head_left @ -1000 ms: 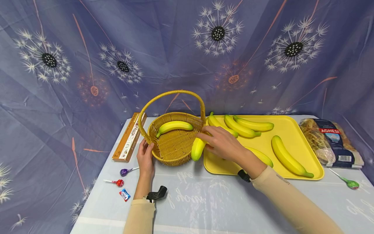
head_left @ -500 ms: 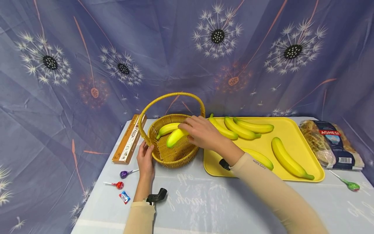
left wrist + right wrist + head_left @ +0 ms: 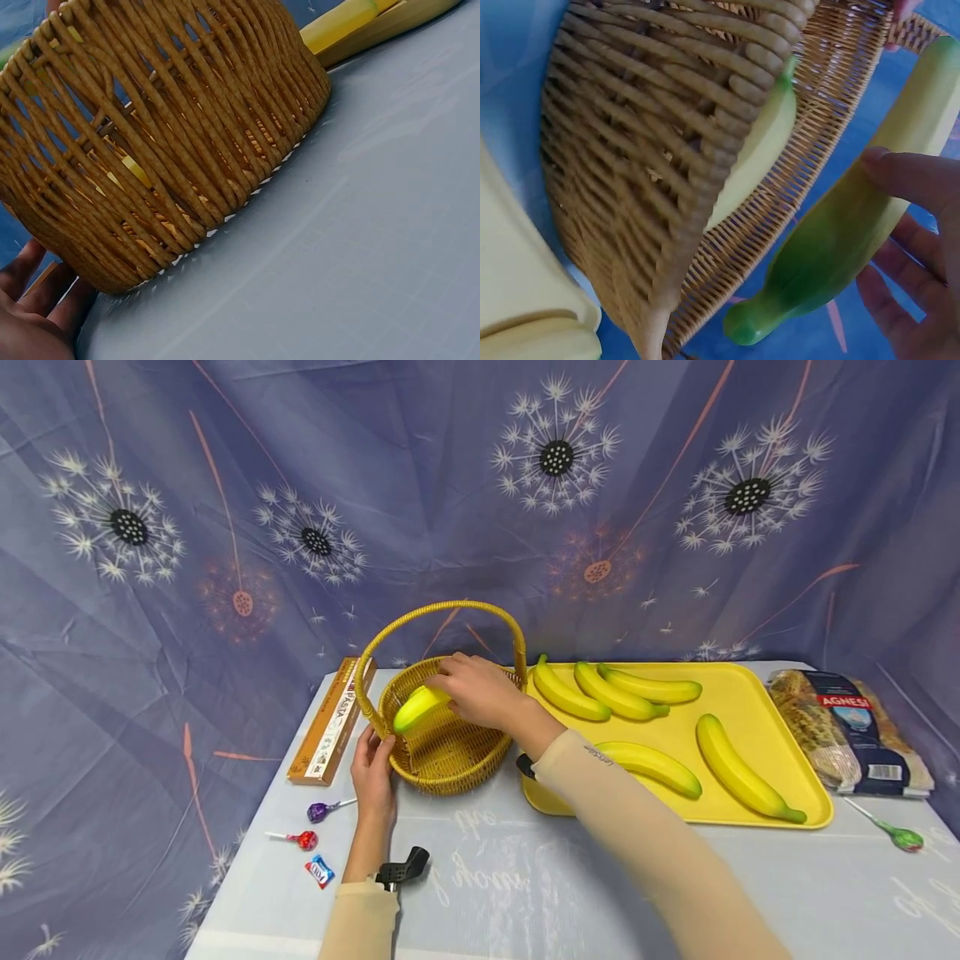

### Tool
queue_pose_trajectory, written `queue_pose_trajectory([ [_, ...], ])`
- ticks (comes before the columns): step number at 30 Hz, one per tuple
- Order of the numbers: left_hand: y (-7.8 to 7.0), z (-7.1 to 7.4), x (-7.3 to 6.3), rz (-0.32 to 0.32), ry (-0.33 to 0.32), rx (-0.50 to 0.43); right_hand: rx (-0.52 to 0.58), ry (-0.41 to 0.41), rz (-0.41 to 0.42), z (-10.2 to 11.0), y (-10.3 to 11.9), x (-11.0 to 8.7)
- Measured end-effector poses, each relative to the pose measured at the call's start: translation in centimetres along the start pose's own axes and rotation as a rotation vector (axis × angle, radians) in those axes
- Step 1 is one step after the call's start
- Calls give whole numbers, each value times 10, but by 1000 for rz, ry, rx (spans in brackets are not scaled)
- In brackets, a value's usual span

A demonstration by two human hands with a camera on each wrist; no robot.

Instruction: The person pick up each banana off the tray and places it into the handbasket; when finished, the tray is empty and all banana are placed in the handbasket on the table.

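The right hand (image 3: 480, 692) grips a yellow banana (image 3: 417, 710) with green ends, held above the left part of a woven basket (image 3: 453, 782). In the right wrist view, the thumb lies on one side of this banana and fingers on the other. Another banana (image 3: 763, 154) lies inside the basket; in the head view the held banana and right hand cover it. The left hand (image 3: 373, 772) holds the basket's left side near the foot of its arched handle (image 3: 450, 605). The left wrist view has its fingers (image 3: 73, 306) against the wicker.
Right of the basket is a yellow tray (image 3: 780, 752) with several bananas (image 3: 742, 768). An Agnesi pasta bag (image 3: 851, 731) and green lollipop (image 3: 905, 838) lie beyond it. On the left are a pasta box (image 3: 330, 722), a purple lollipop (image 3: 318, 812), a red lollipop (image 3: 306, 840) and a wrapped candy (image 3: 320, 872).
The right hand has carried the banana leftward, from between tray and basket to over the basket's left part. The left hand has stayed at the basket's side.
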State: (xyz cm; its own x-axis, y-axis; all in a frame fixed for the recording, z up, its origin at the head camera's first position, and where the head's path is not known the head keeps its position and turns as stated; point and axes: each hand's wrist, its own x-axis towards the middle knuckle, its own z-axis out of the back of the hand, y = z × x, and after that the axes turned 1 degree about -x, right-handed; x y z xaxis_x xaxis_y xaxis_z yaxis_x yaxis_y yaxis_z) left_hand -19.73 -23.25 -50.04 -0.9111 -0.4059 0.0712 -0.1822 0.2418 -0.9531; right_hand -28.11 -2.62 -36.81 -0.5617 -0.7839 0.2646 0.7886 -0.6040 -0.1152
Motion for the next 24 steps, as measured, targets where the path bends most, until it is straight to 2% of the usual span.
queue_pose_trajectory([
  [7, 0, -2, 1, 4, 14, 10, 1, 128, -126, -10, 6, 19],
  [12, 0, 0, 1, -4, 7, 2, -36, 227, -126, -22, 15, 30],
  [21, 2, 2, 1, 7, 5, -2, -96, 311, -191, -38, 20, 39],
  [24, 1, -1, 0, 15, 0, 0, -85, 342, -246, -47, 17, 37],
])
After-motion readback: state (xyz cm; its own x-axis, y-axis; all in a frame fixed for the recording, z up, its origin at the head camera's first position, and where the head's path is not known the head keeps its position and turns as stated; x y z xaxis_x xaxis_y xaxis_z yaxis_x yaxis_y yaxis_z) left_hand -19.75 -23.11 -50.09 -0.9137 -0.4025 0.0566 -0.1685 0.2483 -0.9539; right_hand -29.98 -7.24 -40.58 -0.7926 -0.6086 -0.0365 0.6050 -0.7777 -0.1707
